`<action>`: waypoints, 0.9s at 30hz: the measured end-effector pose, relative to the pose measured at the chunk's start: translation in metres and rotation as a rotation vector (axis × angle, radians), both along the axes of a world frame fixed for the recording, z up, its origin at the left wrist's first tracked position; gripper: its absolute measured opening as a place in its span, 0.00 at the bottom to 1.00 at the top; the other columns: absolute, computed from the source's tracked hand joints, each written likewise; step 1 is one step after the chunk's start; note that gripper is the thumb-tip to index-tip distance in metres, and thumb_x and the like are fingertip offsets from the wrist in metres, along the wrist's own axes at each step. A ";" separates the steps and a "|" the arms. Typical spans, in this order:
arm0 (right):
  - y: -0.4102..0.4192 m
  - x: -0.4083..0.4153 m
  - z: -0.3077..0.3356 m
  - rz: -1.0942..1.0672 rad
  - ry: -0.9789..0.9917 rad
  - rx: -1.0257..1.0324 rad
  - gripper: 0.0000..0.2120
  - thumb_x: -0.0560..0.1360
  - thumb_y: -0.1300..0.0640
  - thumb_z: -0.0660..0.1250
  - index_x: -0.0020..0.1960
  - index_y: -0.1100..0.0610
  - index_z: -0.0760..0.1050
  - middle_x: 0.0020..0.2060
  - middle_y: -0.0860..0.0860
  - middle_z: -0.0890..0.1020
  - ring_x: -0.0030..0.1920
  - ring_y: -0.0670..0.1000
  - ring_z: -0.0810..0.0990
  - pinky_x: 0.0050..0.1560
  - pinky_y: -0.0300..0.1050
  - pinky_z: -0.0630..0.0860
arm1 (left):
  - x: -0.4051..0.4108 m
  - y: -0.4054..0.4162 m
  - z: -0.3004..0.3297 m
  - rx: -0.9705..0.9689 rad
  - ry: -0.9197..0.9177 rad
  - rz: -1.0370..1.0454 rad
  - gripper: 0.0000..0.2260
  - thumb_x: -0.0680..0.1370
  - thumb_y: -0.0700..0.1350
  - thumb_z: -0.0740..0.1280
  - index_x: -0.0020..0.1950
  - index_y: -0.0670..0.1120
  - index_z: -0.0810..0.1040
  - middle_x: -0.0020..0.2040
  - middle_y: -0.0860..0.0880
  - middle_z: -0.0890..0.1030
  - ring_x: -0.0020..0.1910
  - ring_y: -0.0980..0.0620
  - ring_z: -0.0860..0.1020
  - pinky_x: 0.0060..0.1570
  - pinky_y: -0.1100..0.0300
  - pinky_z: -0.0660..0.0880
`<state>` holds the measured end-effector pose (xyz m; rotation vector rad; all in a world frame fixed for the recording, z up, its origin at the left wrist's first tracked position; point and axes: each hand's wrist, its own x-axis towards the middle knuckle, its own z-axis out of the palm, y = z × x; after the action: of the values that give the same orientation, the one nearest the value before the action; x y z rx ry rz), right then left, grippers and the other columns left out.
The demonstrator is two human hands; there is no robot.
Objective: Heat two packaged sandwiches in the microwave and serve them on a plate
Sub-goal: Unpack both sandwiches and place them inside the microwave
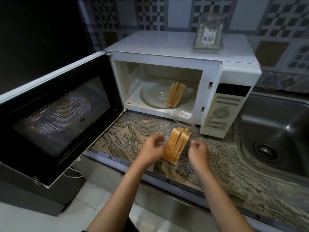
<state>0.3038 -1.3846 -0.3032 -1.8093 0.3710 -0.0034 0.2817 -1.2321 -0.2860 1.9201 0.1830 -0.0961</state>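
A: We see the white microwave (184, 52) standing on the marbled tabletop (133, 131), its door (55, 118) swung wide to the left. One sandwich (175, 95) lies inside on the glass turntable (150, 94), toward its right side.

B: And the second sandwich (177, 144) is on the tabletop just in front of the microwave, between our hands, in clear wrapping that is hard to make out.

A: Our left hand (153, 151) sits at its left side, the grip curled, fingertips at the wrapping (pinching film, we think, though blur hides the contact). Our right hand (198, 153) is at the right side with fingers curled too; we cannot tell whether that grip holds anything.

B: An empty clear packet (184, 115) with a barcode label lies at the microwave's front edge. Another clear package (208, 36) stands on top of the microwave. A steel sink (275, 131) lies to the right.
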 end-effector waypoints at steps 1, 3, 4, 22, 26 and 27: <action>0.001 -0.001 -0.005 0.009 0.020 -0.028 0.07 0.80 0.61 0.57 0.51 0.55 0.73 0.42 0.51 0.78 0.39 0.46 0.74 0.37 0.42 0.69 | 0.002 -0.005 0.004 0.005 0.007 -0.050 0.19 0.76 0.37 0.65 0.67 0.43 0.71 0.59 0.49 0.77 0.58 0.53 0.75 0.58 0.59 0.75; 0.002 -0.002 -0.011 0.030 -0.009 -0.089 0.10 0.77 0.66 0.59 0.49 0.54 0.75 0.43 0.50 0.80 0.40 0.44 0.75 0.38 0.41 0.71 | 0.005 -0.013 0.008 0.025 0.023 -0.152 0.15 0.75 0.36 0.64 0.61 0.47 0.74 0.56 0.51 0.78 0.56 0.54 0.76 0.57 0.56 0.76; 0.003 -0.004 -0.010 0.042 -0.042 -0.111 0.09 0.75 0.66 0.61 0.47 0.54 0.75 0.41 0.49 0.79 0.39 0.43 0.75 0.38 0.41 0.72 | 0.005 -0.016 0.009 0.040 0.023 -0.186 0.14 0.75 0.35 0.64 0.57 0.49 0.75 0.53 0.53 0.79 0.54 0.56 0.76 0.56 0.55 0.76; -0.005 -0.013 0.003 0.210 -0.172 -0.008 0.04 0.75 0.57 0.68 0.49 0.51 0.75 0.41 0.46 0.81 0.37 0.40 0.79 0.35 0.32 0.75 | -0.011 -0.006 0.019 -0.180 0.036 -0.220 0.24 0.66 0.40 0.63 0.62 0.47 0.71 0.57 0.44 0.79 0.54 0.47 0.79 0.45 0.56 0.78; -0.004 -0.023 0.005 0.217 -0.216 -0.028 0.05 0.74 0.56 0.69 0.49 0.50 0.76 0.42 0.45 0.82 0.39 0.40 0.80 0.39 0.37 0.78 | -0.021 -0.001 0.018 -0.216 0.014 -0.168 0.17 0.72 0.38 0.65 0.61 0.44 0.73 0.52 0.46 0.82 0.47 0.53 0.81 0.40 0.61 0.77; -0.002 -0.026 0.005 0.224 -0.218 -0.026 0.05 0.74 0.57 0.69 0.49 0.49 0.77 0.42 0.45 0.82 0.40 0.41 0.81 0.40 0.40 0.79 | -0.025 0.001 0.017 -0.222 0.010 -0.156 0.15 0.75 0.36 0.65 0.61 0.43 0.73 0.52 0.45 0.82 0.46 0.54 0.82 0.40 0.62 0.77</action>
<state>0.2775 -1.3869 -0.2978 -1.8461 0.0130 -0.0484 0.2568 -1.2306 -0.2687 1.7103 0.0272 -0.2218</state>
